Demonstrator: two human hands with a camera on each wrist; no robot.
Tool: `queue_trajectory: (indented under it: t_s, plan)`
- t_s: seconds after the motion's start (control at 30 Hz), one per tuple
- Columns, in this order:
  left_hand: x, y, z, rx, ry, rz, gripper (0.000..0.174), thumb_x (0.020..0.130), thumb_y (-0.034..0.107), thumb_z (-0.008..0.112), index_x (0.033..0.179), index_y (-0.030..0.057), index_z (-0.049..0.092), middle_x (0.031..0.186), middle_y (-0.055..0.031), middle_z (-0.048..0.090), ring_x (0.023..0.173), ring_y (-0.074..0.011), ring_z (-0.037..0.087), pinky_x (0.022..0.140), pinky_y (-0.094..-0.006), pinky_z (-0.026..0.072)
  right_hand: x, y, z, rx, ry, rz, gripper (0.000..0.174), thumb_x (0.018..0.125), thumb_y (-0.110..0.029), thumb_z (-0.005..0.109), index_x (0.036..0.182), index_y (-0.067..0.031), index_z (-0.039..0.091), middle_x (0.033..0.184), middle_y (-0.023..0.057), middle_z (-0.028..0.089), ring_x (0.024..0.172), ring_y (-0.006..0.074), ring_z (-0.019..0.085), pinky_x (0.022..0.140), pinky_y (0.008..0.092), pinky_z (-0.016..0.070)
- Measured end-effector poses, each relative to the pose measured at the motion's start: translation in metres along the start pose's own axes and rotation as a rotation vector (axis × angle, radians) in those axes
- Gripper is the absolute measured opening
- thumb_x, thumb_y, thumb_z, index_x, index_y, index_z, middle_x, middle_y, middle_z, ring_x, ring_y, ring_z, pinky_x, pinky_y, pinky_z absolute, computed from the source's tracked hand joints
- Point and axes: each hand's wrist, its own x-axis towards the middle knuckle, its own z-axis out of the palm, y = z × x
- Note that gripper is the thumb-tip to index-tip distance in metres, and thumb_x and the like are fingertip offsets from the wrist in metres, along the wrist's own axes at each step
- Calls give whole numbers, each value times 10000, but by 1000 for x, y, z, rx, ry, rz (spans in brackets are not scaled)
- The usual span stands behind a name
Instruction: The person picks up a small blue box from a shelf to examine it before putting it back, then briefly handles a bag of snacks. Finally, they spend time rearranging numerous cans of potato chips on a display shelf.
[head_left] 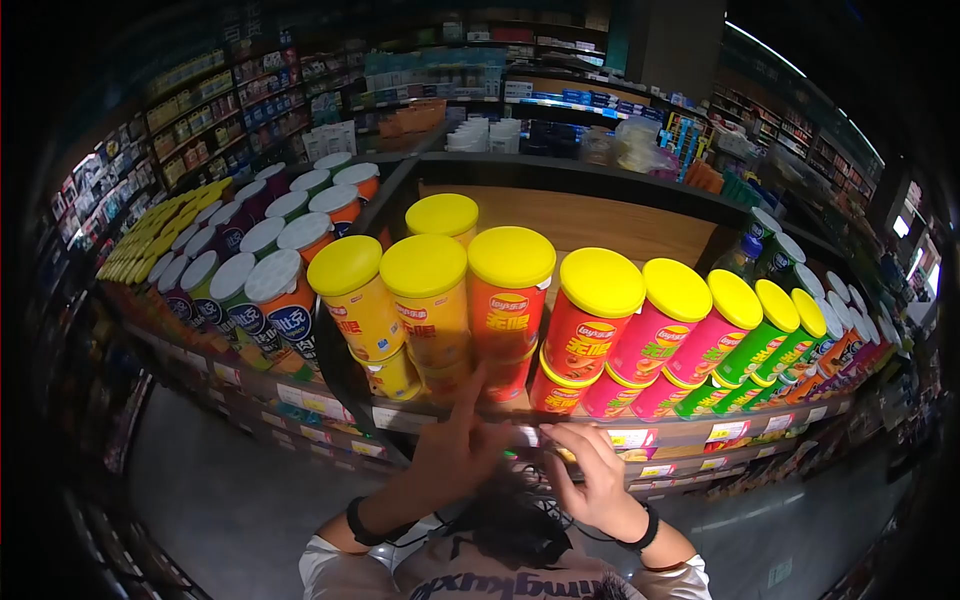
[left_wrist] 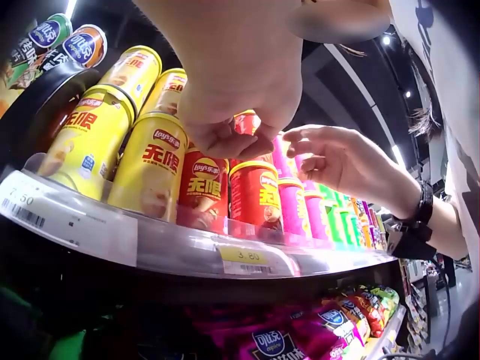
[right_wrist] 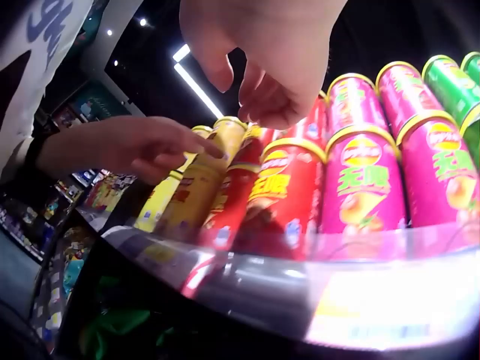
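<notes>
In the head view my left hand point(head_left: 448, 452) is held before the shelf edge, its index finger extended toward the lower cans and the other fingers bent. To its right is my right hand point(head_left: 592, 470), with loosely curled fingers and nothing in them. Two-high stacks of chip cans with yellow lids stand just beyond: yellow cans point(head_left: 424, 278), a red can point(head_left: 508, 300) and another red can point(head_left: 590, 325), then pink cans point(head_left: 655, 320). The right wrist view has the left hand point(right_wrist: 154, 146) near a yellow can point(right_wrist: 196, 196); the right hand point(right_wrist: 274, 56) overlaps the red cans.
A clear lip with price tags point(left_wrist: 247, 255) runs along the shelf front. White-lidded cans point(head_left: 280, 285) stand to the left and green cans point(head_left: 768, 335) to the right. Snack bags point(left_wrist: 300, 334) fill a lower shelf. Behind the cans rises a wooden divider point(head_left: 590, 215).
</notes>
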Motion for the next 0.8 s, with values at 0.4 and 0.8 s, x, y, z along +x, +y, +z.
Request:
queue_trajectory:
  t_s: [0.4, 0.8]
  plan:
    - [3, 2, -7, -981, -160, -459, 776, 915, 151, 580, 1524, 164, 99, 666, -2, 509, 481, -88, 453, 439, -206, 359, 12, 0, 37, 1451, -99, 711, 595, 934, -24, 483, 1476, -77, 243, 956, 93, 587, 810, 162, 563, 699, 270, 440]
    - [1, -23, -8, -1972, -311, -456, 564, 956, 229, 489, 1480, 184, 283, 798, 5, 468, 517, -84, 404, 502, -229, 371, 26, -7, 48, 1703, 62, 777, 589, 919, -104, 518, 1457, -115, 278, 833, 64, 499, 710, 161, 482, 649, 288, 402]
